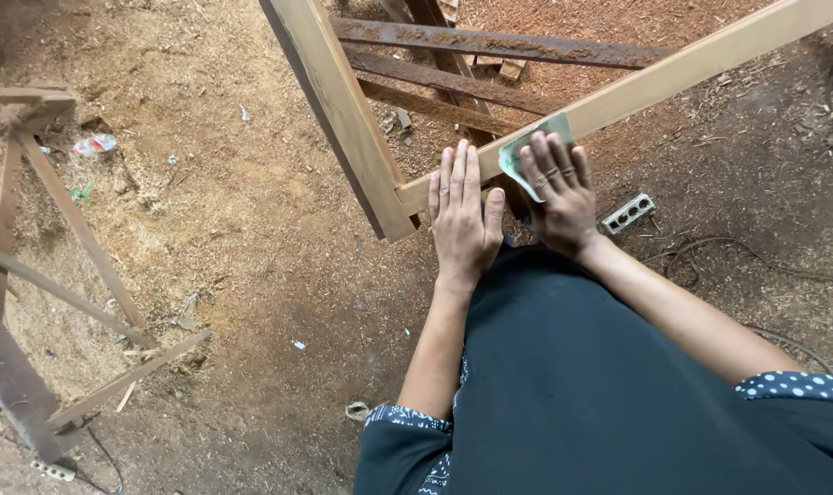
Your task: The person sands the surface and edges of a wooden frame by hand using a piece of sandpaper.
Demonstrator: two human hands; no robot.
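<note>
Below, a person's two bare hands press on a pale wooden frame standing over a sawdust-covered floor. The left hand lies flat, fingers together and thumb out, on the near end of the frame's long rail, just beside the corner joint where that rail meets the broader upright board. The right hand rests just beside it along the same rail, fingers spread, pressing a pale green sheet of sandpaper against the wood; the sheet's edges show beyond the fingertips.

Behind the frame, rusty brown slats cross beneath it, partly hidden by the rail. A white block with round holes lies on the floor to the right of the right hand, with thin cables curling near it. At the left edge stands a rough wooden trestle with slanting legs. A crumpled plastic bottle and small scraps lie scattered in the sawdust. The person's dark clothing with dotted cuffs fills the lower right.
</note>
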